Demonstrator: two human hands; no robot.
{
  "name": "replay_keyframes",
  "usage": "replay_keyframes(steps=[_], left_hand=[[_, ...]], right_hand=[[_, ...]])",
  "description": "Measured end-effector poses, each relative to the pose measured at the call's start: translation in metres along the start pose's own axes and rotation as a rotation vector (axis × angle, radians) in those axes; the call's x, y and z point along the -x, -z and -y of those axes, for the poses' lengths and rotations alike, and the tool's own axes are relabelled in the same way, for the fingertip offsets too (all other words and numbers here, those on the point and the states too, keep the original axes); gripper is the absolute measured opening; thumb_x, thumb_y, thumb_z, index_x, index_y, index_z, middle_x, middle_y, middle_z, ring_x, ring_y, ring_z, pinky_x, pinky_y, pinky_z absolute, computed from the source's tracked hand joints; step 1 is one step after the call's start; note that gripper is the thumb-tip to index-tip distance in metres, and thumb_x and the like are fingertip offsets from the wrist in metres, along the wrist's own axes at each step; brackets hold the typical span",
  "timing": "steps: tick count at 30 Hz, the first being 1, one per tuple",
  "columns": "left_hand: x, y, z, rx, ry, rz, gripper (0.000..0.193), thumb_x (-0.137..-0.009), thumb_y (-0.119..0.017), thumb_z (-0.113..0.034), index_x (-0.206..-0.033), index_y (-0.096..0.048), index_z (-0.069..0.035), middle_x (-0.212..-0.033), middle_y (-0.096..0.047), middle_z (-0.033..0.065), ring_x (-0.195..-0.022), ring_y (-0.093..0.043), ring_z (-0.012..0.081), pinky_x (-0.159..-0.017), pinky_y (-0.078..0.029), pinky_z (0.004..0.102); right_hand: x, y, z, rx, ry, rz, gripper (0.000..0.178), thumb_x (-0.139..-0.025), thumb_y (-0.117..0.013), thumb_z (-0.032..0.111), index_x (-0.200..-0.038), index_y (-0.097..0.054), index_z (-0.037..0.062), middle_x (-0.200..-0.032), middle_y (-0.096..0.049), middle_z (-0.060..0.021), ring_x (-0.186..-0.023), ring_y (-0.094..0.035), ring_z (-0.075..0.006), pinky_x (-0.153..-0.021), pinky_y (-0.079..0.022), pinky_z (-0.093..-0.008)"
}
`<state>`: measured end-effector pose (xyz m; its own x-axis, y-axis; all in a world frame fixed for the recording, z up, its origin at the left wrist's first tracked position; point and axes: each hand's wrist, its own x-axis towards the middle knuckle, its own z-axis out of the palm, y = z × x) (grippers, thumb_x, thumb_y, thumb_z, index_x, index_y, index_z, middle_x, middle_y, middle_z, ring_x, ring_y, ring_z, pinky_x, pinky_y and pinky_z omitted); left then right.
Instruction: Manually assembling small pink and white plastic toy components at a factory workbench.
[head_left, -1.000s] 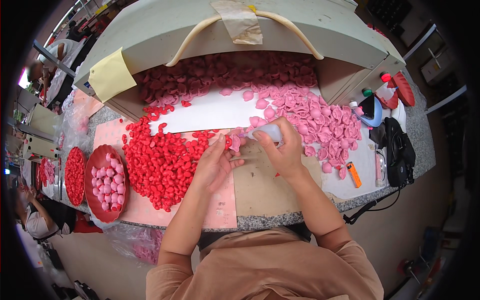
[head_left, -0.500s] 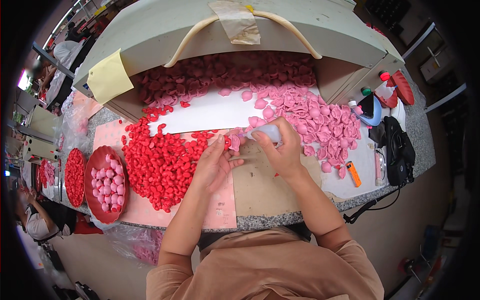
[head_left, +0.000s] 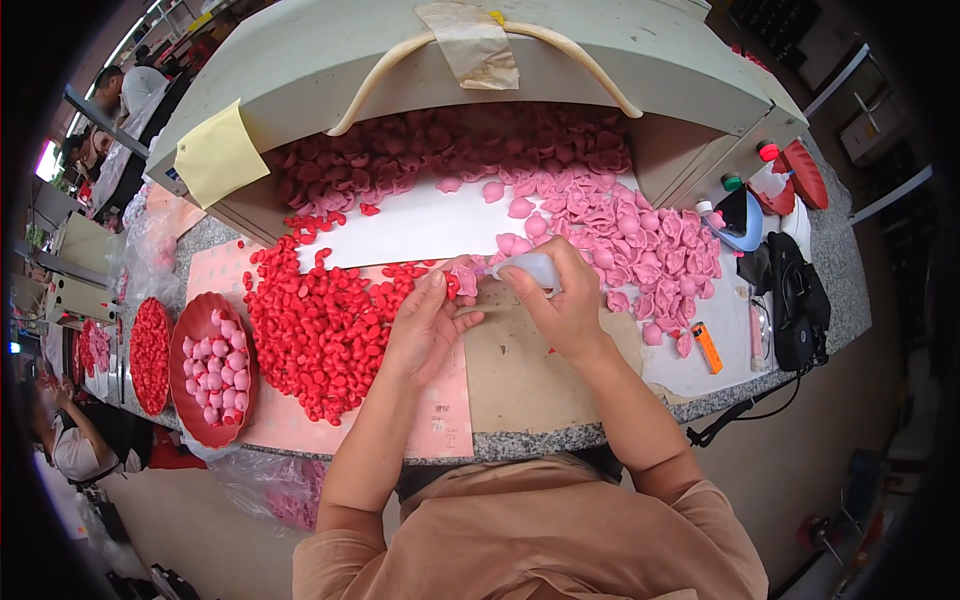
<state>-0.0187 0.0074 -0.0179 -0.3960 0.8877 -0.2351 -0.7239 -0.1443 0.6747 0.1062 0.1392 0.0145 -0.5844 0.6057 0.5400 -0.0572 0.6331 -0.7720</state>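
Note:
My left hand (head_left: 424, 335) pinches a small red plastic piece with a pink petal-like piece (head_left: 466, 279) at its fingertips. In my right hand (head_left: 568, 310) is a translucent squeeze bottle (head_left: 540, 268), gripped between thumb and fingers. Its thin nozzle points left and reaches the pink piece, though whether it touches cannot be made out. To the left of my hands spreads a heap of small glossy red pieces (head_left: 310, 335). Pink cupped pieces (head_left: 650, 240) lie piled beyond my right hand.
A grey box-like housing (head_left: 620, 70) arches over the back, with more pink pieces inside. On the left stand a red dish (head_left: 246, 390) of pink-and-red pieces and another heaped with red ones. An orange lighter (head_left: 707, 347) and a black bag (head_left: 795, 310) lie right.
The squeeze bottle and my right hand have shifted slightly left, and the pink piece has turned a little at my left fingertips. A person at far upper left has moved.

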Motion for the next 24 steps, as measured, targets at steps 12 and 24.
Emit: replay_keyframes(steps=[12, 24], left_hand=[[0.0003, -0.0059, -0.0024, 0.015, -0.079, 0.03, 0.041, -0.096, -0.045, -0.022, -0.132, -0.041, -0.002, -0.117, -0.053, 0.0065, -0.104, -0.052, 0.0166, -0.094, -0.044, 0.0337], [-0.0012, -0.0064, -0.0016, 0.008, -0.148, 0.028, 0.042, -0.094, -0.047, -0.013, -0.134, -0.037, -0.004, -0.128, -0.047, 0.007, -0.116, -0.047, 0.018, -0.105, -0.036, 0.0349]], right_hand=[[-0.002, 0.0011, 0.0039, 0.01, 0.032, -0.047, 0.022, -0.077, -0.071, 0.019, -0.081, -0.056, 0.003, -0.073, -0.055, -0.0078, -0.063, -0.054, -0.017, -0.056, -0.041, -0.0285], [-0.0021, 0.0021, 0.0027, 0.031, 0.07, -0.063, 0.023, -0.077, -0.072, 0.019, -0.082, -0.056, 0.0034, -0.073, -0.055, -0.0073, -0.063, -0.054, -0.0167, -0.056, -0.042, -0.0283]])
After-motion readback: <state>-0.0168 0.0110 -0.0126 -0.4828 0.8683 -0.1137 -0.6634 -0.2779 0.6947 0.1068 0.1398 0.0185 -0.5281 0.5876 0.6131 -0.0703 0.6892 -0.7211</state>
